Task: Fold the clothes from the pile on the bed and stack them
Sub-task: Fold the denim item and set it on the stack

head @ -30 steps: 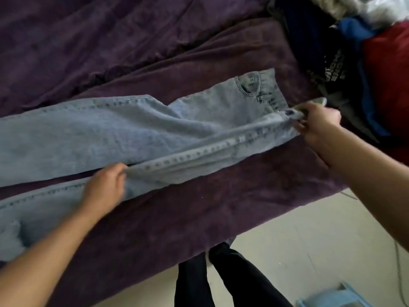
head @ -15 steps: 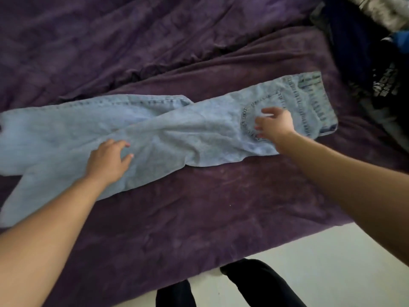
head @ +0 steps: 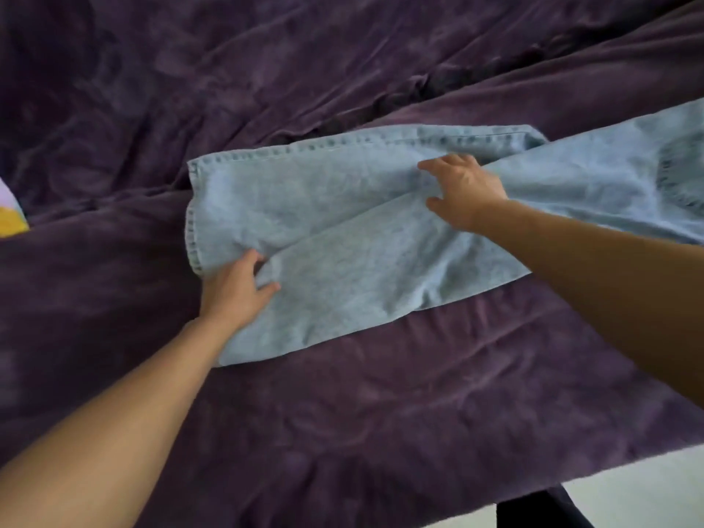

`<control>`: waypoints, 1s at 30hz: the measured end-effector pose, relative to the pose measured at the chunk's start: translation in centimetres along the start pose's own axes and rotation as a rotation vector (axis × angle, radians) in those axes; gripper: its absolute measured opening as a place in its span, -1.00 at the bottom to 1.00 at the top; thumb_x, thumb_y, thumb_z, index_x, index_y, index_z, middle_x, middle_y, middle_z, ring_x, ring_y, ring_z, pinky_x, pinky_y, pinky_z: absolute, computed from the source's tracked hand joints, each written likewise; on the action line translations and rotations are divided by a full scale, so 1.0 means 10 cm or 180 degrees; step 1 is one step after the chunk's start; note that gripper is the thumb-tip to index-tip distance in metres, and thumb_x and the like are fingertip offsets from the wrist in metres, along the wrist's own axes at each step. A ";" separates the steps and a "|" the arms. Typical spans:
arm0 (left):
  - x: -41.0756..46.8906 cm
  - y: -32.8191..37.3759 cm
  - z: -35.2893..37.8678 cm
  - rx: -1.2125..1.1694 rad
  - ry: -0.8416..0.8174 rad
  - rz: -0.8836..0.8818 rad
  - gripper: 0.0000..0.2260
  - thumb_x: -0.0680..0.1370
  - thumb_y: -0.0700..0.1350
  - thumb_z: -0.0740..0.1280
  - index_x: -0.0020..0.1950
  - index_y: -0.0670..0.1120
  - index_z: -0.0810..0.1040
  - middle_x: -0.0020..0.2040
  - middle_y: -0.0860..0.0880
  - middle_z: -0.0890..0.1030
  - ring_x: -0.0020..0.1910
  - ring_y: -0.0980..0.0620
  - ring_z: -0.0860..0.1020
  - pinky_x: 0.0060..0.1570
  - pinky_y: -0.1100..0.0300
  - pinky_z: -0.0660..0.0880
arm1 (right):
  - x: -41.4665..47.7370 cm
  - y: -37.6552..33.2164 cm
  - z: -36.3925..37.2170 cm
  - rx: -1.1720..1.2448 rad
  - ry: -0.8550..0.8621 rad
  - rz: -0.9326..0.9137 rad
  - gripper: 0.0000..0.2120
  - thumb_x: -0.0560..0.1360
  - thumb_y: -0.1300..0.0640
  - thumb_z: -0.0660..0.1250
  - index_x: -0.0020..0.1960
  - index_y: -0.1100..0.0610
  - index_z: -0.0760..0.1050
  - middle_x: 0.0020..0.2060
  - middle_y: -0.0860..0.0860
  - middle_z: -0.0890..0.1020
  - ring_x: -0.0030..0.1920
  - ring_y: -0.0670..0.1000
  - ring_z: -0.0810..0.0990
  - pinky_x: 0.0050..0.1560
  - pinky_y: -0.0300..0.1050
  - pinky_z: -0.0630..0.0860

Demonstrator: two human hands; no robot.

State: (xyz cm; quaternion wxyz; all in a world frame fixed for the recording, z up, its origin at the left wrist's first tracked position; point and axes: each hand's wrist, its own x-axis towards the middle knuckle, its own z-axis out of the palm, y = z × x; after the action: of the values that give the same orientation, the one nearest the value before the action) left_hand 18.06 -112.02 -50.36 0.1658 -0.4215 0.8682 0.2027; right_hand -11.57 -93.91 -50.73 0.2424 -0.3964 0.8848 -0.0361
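Jeans of pale, stonewashed blue denim lie lengthwise across the purple bed cover, in front of you and a little to your right. The leg ends point to your left and the seat runs out of view at the right edge. The far leg lies flat, with a line of stitching along its far side and a stitched hem at its left end. The near leg lies on top of it at a slant, so the two do not line up, and a long soft crease runs between them. Part of a back pocket shows near the right edge, its seam curved.

Your left grip is at the left end of the near leg, with the thumb on top and a fingertip showing beside it, holding a bunched fold of denim between them. Your right grip rests further along the legs with fingers spread wide, pressing flat on the cloth and holding nothing.

A small lilac and yellow item peeks in at the left edge, well apart from the jeans. A strip of pale floor shows beyond the near edge of the bed.
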 end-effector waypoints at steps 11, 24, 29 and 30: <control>1.03 -0.33 -1.12 -0.1069 0.0440 0.0427 -0.75 0.41 -0.02 0.50 -0.07 -0.15 0.56 -0.14 -0.17 0.60 -0.21 -0.05 0.51 -0.17 0.07 0.46 | 0.35 -0.26 -0.46 0.0313 0.1015 0.0794 -0.72 0.52 0.10 0.26 0.20 0.14 0.54 0.17 0.25 0.54 0.18 0.29 0.48 0.12 0.10 0.45; 0.84 -0.47 -0.16 -0.2784 0.0430 -0.1628 -0.59 0.31 0.00 0.57 0.04 -0.17 0.58 0.00 -0.10 0.65 -0.07 -0.08 0.64 -0.07 0.07 0.58 | 0.11 -0.82 0.85 -0.0244 -0.0198 0.0243 -0.32 0.57 -0.29 -0.03 0.57 -0.06 -0.19 0.56 0.05 -0.19 0.55 0.06 -0.21 0.50 0.12 -0.05; 0.83 -0.21 -0.66 -0.2029 0.0831 -0.1041 -0.84 0.39 -0.06 0.48 -0.18 -0.13 0.60 -0.16 -0.07 0.66 -0.10 -0.11 0.64 -0.11 0.08 0.56 | 0.02 -0.58 0.52 0.0523 -0.0067 0.0049 -0.41 0.58 -0.23 0.10 0.53 -0.04 0.11 0.54 0.03 0.13 0.52 0.07 0.12 0.40 0.09 0.21; 0.79 -0.04 -0.80 -0.1927 0.0878 -0.0886 -0.82 0.40 -0.05 0.46 -0.13 -0.15 0.61 -0.13 -0.08 0.66 -0.08 -0.11 0.64 -0.05 0.03 0.57 | -0.07 -0.48 0.44 0.0759 0.0209 0.0156 -0.47 0.59 -0.17 0.14 0.50 -0.01 0.21 0.48 0.04 0.28 0.45 0.10 0.27 0.32 0.06 0.30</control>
State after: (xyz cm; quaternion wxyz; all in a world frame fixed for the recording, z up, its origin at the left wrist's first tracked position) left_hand 12.74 -121.43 -47.12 -0.0592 -0.5890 0.7173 0.3674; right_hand -5.94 -96.13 -53.07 0.2594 -0.3416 0.8911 -0.1481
